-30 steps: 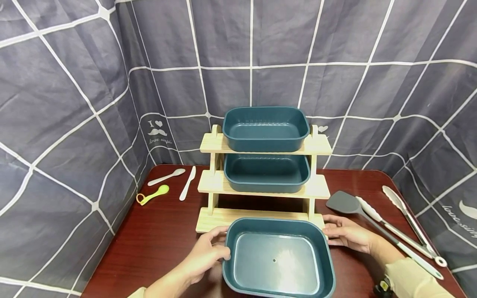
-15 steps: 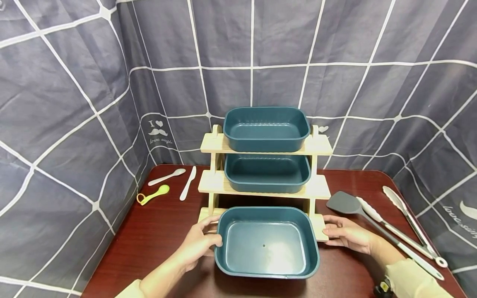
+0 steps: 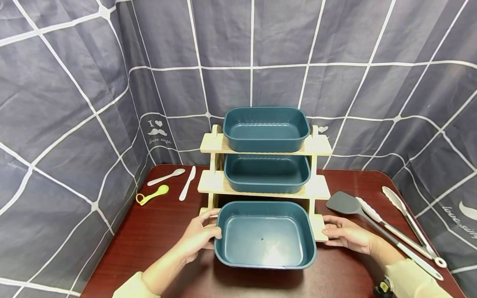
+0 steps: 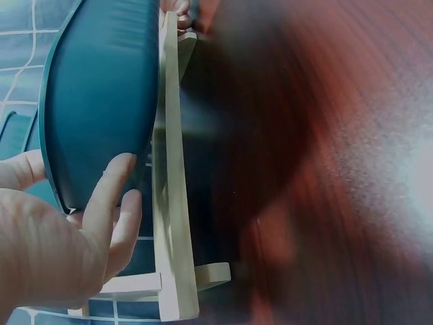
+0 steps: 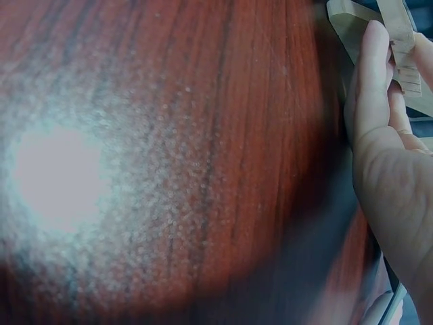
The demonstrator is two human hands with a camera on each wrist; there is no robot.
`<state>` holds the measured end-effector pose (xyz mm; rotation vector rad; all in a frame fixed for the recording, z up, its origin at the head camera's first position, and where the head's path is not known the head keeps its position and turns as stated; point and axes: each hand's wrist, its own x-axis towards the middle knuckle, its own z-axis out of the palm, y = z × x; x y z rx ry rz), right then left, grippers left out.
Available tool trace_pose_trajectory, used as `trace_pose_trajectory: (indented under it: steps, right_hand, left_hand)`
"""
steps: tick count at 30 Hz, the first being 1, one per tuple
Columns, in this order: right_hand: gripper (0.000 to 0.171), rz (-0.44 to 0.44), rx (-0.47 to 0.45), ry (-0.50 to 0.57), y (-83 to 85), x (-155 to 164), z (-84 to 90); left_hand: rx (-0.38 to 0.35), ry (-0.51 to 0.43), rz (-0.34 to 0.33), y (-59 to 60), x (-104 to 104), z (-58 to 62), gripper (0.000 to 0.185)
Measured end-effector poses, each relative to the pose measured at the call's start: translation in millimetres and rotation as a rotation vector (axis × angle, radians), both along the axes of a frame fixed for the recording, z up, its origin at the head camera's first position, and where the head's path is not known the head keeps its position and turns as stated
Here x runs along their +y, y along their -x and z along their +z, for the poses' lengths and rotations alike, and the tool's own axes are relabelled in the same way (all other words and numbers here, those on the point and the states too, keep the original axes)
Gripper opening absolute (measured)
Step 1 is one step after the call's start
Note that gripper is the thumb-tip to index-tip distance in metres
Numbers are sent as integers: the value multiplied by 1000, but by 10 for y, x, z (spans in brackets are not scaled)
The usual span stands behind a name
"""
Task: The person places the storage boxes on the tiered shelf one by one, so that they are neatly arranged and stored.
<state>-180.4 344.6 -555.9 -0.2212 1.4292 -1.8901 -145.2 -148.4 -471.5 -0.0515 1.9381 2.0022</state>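
Observation:
A dark teal plastic bin (image 3: 264, 244) lies over the lowest board of the wooden three-tier stand (image 3: 318, 227), its front jutting past the board. My left hand (image 3: 197, 236) holds the bin's left end, thumb at the rim. In the left wrist view, fingers (image 4: 111, 193) of that hand curl under the bin's side (image 4: 101, 101), which is right at the wooden board (image 4: 172, 203). My right hand (image 3: 348, 235) grips the right end of the lowest board, thumb on top and fingers below. Part of that board is hidden behind the bin.
Similar bins stand on the top tier (image 3: 266, 145) and middle tier (image 3: 266, 186). At left lie a white spoon (image 3: 165, 177), white knife (image 3: 187, 184) and green spoon (image 3: 154, 194). At right are a grey spatula (image 3: 344, 203) and two pairs of tongs (image 3: 395, 234) (image 3: 410, 219).
My left hand has moved the bin away from me and slightly left, over the lowest board of the stand. My right hand has stayed at the board's right end.

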Motion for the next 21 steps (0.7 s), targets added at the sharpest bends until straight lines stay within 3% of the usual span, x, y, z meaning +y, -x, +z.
trace_pose_trajectory:
  steps: [21]
  right_hand:
    - [37, -6, -16, 21, -10, -5, 7]
  left_hand:
    - [-7, 54, -1, 219, 88, -78, 67]
